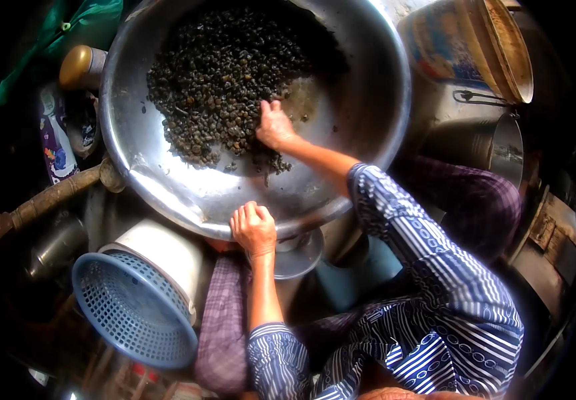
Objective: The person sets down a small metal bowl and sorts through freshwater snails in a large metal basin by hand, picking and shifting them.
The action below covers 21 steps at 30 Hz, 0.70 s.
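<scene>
A wide metal basin (pixel 368 120) tilts in front of me, with a heap of small dark snails (pixel 215 73) spread over its upper left part. My right hand (pixel 276 127) reaches inside to the heap's right edge, fingers curled in; whatever lies within them is hidden. Shallow murky water (pixel 308 100) shows just beyond that hand. At the near rim, my left hand (pixel 254 228) is closed over the basin's edge. Several snails lie loose on the bare metal between my two hands.
On the left stand a blue plastic colander (pixel 135 310) on a white bucket (pixel 161 250), a wooden handle (pixel 55 193) and a gold-capped container (pixel 81 67). A large paint bucket (pixel 461 47) and a metal pail (pixel 481 147) lie right. A clear bowl (pixel 299 257) sits below the rim.
</scene>
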Each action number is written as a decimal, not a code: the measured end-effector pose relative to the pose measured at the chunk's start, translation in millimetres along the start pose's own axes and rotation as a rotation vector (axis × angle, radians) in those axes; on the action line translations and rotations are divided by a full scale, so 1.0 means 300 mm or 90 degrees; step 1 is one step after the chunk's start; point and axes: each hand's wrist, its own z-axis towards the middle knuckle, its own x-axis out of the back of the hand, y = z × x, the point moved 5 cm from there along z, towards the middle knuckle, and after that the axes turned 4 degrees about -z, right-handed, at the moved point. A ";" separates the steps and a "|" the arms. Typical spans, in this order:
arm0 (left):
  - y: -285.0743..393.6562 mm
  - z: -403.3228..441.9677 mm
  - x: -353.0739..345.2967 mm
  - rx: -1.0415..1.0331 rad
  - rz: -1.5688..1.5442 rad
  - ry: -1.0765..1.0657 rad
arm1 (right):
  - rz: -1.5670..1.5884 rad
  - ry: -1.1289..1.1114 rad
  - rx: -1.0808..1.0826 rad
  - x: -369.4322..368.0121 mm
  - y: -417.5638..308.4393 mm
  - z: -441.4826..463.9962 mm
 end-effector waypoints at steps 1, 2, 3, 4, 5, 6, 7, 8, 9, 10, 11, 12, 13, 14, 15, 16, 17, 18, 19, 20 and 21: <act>-0.004 -0.003 -0.004 0.003 -0.004 -0.002 | 0.026 0.008 -0.023 -0.004 -0.046 -0.010; -0.009 -0.007 -0.011 0.008 -0.007 -0.004 | 0.064 0.039 -0.012 -0.009 -0.082 -0.019; -0.012 -0.009 -0.014 0.007 -0.009 0.000 | 0.079 -0.019 -0.009 -0.026 -0.110 -0.008; -0.013 -0.008 -0.015 0.008 -0.009 -0.002 | 0.094 -0.078 -0.006 -0.050 -0.134 0.002; -0.011 -0.007 -0.011 0.008 -0.008 0.000 | 0.078 -0.124 0.028 -0.070 -0.172 0.001; -0.006 -0.004 -0.007 0.008 -0.007 0.003 | 0.061 -0.171 0.063 -0.087 -0.208 -0.010; -0.004 -0.002 -0.006 0.009 -0.007 0.004 | 0.080 -0.144 0.124 -0.079 -0.243 -0.032; -0.003 -0.001 -0.003 0.011 -0.007 -0.002 | 0.073 -0.163 0.154 -0.070 -0.251 -0.049; -0.003 -0.002 -0.001 0.014 -0.007 -0.006 | 0.064 -0.143 0.168 -0.041 -0.240 -0.056; -0.004 -0.002 0.001 0.017 -0.008 -0.005 | 0.054 -0.124 0.182 0.001 -0.224 -0.071; -0.003 -0.001 0.001 0.015 -0.004 -0.002 | 0.028 0.014 0.238 0.053 -0.196 -0.068; -0.001 -0.001 0.001 0.011 0.000 0.000 | -0.004 0.042 0.199 0.087 -0.134 -0.058; -0.004 0.000 0.001 0.025 0.004 -0.012 | -0.023 0.114 0.213 0.088 -0.048 -0.017; -0.003 0.002 0.003 0.025 0.003 -0.011 | -0.117 0.157 0.222 0.107 0.017 0.025; -0.001 0.003 0.006 0.022 0.006 -0.009 | -0.137 0.172 0.232 0.183 0.041 0.019; 0.000 0.001 0.008 0.019 0.009 -0.007 | -0.166 0.152 0.215 0.189 0.090 0.047; 0.000 0.001 0.008 0.021 0.010 -0.005 | -0.159 0.157 0.279 0.209 0.106 0.045; 0.001 0.001 0.007 0.016 0.004 0.002 | -0.149 0.162 0.344 0.219 0.111 0.044; 0.000 0.002 0.007 0.011 0.000 0.008 | -0.145 0.161 0.348 0.219 0.115 0.052; -0.005 0.003 0.008 0.013 0.007 0.008 | -0.161 0.130 0.373 0.201 0.110 0.057; -0.009 0.002 0.005 0.011 0.004 0.006 | -0.176 0.098 0.397 0.179 0.107 0.061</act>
